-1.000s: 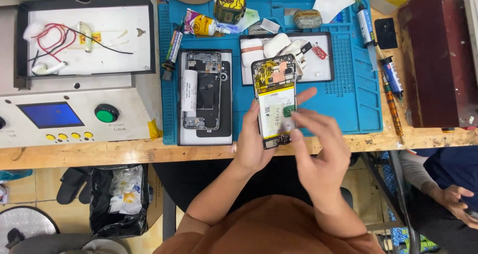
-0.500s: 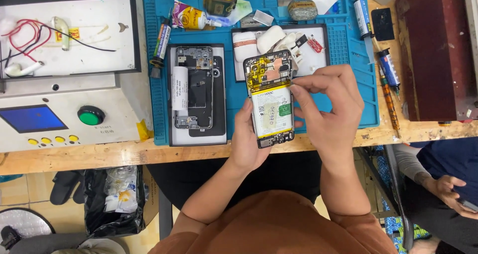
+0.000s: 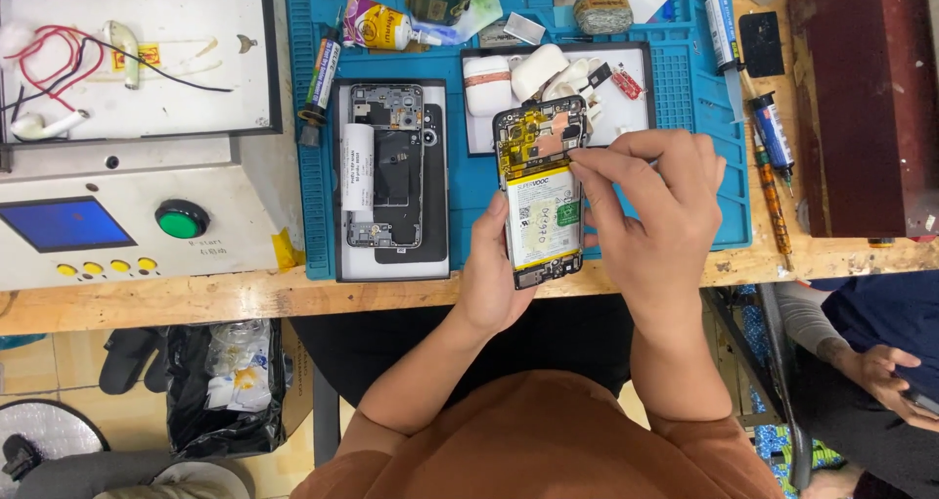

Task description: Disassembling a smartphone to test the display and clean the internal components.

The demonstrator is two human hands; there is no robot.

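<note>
phone [image 3: 541, 194]: back cover off, battery and yellow-taped board showing; held upright above the near edge of the blue mat [image 3: 685, 108], over the wooden bench [image 3: 391, 294].
left hand [image 3: 494, 274]: cupped under the phone's lower left side, fingers curled round its edge, gripping it.
right hand [image 3: 653, 213]: on the phone's right side; thumb and forefinger pinched together at the upper right edge of the board; whether anything sits between the fingertips cannot be told.
second phone [image 3: 389, 171]: opened, lying flat in a black tray [image 3: 337, 264] on the mat, left of the held phone, apart from it.
white tray [image 3: 641, 117]: behind the held phone, holding small white cases.
machine [image 3: 137, 186]: grey, green button, blue screen, far left.
tubes [image 3: 763, 127]: right of the mat.
</note>
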